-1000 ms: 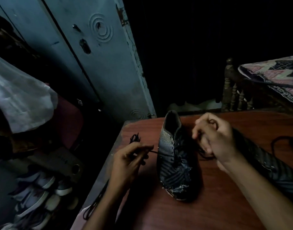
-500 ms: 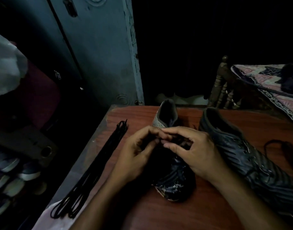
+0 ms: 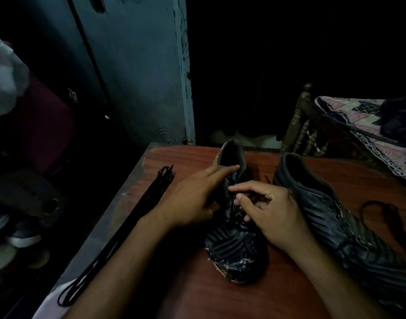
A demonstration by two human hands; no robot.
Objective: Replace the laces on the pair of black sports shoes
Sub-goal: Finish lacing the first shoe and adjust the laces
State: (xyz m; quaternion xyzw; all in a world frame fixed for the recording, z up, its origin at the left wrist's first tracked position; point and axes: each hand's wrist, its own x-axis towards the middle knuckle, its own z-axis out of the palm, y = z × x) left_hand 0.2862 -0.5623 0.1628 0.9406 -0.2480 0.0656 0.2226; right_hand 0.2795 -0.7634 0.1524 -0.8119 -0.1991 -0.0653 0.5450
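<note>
A black striped sports shoe [image 3: 234,249] stands mid-table, toe towards me. My left hand [image 3: 190,201] holds its left side, one finger straight along the collar and the others tucked against the upper. My right hand [image 3: 271,215] pinches the black lace [image 3: 234,203] at the eyelets between thumb and forefinger. The second black shoe [image 3: 335,226] lies to the right, apart from both hands. A bundle of black laces [image 3: 128,226] stretches along the table's left edge. Another loose black lace [image 3: 376,208] curls beside the second shoe.
The red-brown wooden table [image 3: 197,295] ends close on the left. A blue-grey door [image 3: 133,77] stands behind it. A bed with a patterned cover [image 3: 370,125] and a turned wooden post [image 3: 298,120] sits at the back right. Several shoes [image 3: 13,238] lie on the floor, left.
My hands pulled the lace ends apart a second ago, then met over the shoe. Now my left hand has one finger stretched to the collar and my right hand sits lower at the eyelets.
</note>
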